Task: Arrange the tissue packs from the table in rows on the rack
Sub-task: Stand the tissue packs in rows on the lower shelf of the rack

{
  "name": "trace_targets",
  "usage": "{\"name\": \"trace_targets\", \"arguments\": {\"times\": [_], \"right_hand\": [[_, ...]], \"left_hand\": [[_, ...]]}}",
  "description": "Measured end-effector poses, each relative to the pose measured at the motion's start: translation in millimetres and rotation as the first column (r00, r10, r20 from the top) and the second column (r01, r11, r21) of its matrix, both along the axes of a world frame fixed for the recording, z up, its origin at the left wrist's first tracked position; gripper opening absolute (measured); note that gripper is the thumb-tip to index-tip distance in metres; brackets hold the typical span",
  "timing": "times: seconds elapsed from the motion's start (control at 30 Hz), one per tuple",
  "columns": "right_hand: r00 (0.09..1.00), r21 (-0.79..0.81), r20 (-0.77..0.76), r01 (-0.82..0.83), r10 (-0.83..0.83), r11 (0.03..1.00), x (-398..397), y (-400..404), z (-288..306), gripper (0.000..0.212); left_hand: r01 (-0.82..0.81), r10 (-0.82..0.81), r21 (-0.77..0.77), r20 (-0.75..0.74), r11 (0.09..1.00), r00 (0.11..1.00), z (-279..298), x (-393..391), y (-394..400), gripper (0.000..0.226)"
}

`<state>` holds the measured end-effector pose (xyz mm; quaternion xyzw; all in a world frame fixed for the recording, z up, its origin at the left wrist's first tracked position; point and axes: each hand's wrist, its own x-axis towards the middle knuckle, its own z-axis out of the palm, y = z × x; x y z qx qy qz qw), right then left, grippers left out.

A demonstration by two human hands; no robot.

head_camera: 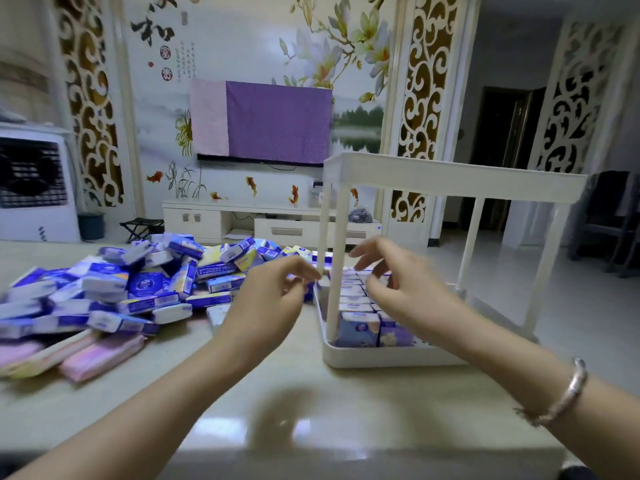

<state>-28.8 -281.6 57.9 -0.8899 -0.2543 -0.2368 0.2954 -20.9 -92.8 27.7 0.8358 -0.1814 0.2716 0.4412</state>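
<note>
From the head view, my left hand point(273, 299) reaches in at the centre of the frame, its fingers loosely curled just beside the near-left post of the rack point(391, 355). Motion blur smears the fingertips, so I cannot tell whether they pinch a pack or hold nothing. My right hand point(398, 289) hovers to the right of that post, above the rack's lower tray, fingers spread and bent downward over the packs, gripping nothing I can make out. A pale, smooth bangle point(568, 393) circles my right wrist at the lower right.

The rack is white plastic, with a shallow rounded tray at the bottom, slim round posts and a flat upper shelf at the right of the frame. In the tray stand rows of tissue packs point(356, 306), small soft-wrapped rectangles set upright side by side along its left part, blue and purple with pale tops.

At the left of the frame a loose heap of packs point(138, 289) lies on the table point(311, 410), mostly glossy blue and white film, with a few flat pink ones point(100, 358) at the lower left. The tabletop is pale, polished stone that mirrors my arms.
</note>
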Motion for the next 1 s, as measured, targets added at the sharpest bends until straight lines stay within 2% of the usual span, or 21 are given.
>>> {"name": "trace_targets", "arguments": {"times": [0.1, 0.17, 0.2, 0.27, 0.3, 0.37, 0.43, 0.57, 0.7, 0.77, 0.83, 0.93, 1.0], "right_hand": [[0.994, -0.039, 0.036, -0.105, 0.106, 0.994, 4.7, 42.9, -4.1, 0.027], [0.989, -0.07, 0.027, -0.146, 0.148, 0.987, 13.7, 72.5, -12.8, 0.03], [0.987, -0.082, 0.007, -0.159, 0.16, 0.984, 20.0, 87.8, -18.0, 0.032], [0.985, -0.094, -0.044, -0.169, 0.165, 0.981, 35.7, 115.2, -27.4, 0.036], [0.985, -0.103, -0.067, -0.167, 0.161, 0.98, 44.9, 127.5, -31.4, 0.038], [0.987, -0.151, -0.093, -0.143, 0.13, 0.978, 68.0, 148.9, -40.2, 0.039], [0.993, -0.218, -0.093, -0.096, 0.077, 0.971, 93.2, 167.7, -50.1, 0.038], [0.987, -0.249, -0.161, -0.058, 0.017, 0.967, 133.6, 202.1, -65.5, 0.039], [0.988, -0.327, -0.155, -0.023, -0.029, 0.945, 150.6, 229.6, -76.7, 0.037], [0.993, -0.365, -0.088, 0.037, -0.074, 0.93, 151.6, 237.1, -80.7, 0.033], [0.994, -0.369, -0.039, 0.082, -0.103, 0.926, 150.8, 239.4, -81.8, 0.029], [0.996, -0.264, -0.023, 0.083, -0.092, 0.961, 148.5, 235.2, -79.2, 0.024], [0.998, -0.11, -0.046, 0.044, -0.05, 0.993, 144.0, 228.8, -74.1, 0.017]], "left_hand": [[-0.139, 0.139, 0.011, -0.082, 0.99, 0.987, -12.6, 9.4, 43.5, 0.036], [-0.237, 0.25, 0.107, -0.129, 0.966, 0.96, -23.5, 19.4, 76.1, 0.031], [-0.302, 0.334, 0.22, -0.128, 0.928, 0.934, -27.9, 24.4, 94.2, 0.028], [-0.419, 0.523, 0.503, -0.078, 0.756, 0.849, -33.4, 31.2, 127.2, 0.035], [-0.445, 0.587, 0.59, -0.061, 0.673, 0.807, -34.4, 32.6, 140.9, 0.042], [-0.465, 0.636, 0.641, -0.046, 0.61, 0.771, -38.5, 35.4, 164.1, 0.053], [-0.468, 0.63, 0.655, -0.015, 0.593, 0.777, -47.4, 39.6, 181.2, 0.057], [-0.476, 0.618, 0.669, 0.032, 0.571, 0.785, -59.1, 52.1, 193.0, 0.054], [-0.556, 0.623, 0.61, 0.127, 0.564, 0.772, -57.4, 60.2, 189.8, 0.034], [-0.583, 0.598, 0.527, 0.165, 0.619, 0.784, -57.8, 58.6, 189.4, 0.032], [-0.575, 0.565, 0.386, 0.15, 0.722, 0.811, -57.2, 53.3, 189.2, 0.038], [-0.468, 0.469, 0.109, 0.019, 0.877, 0.883, -56.0, 46.2, 189.4, 0.041], [-0.426, 0.424, -0.036, -0.046, 0.904, 0.905, -54.7, 43.9, 188.9, 0.041]]}}
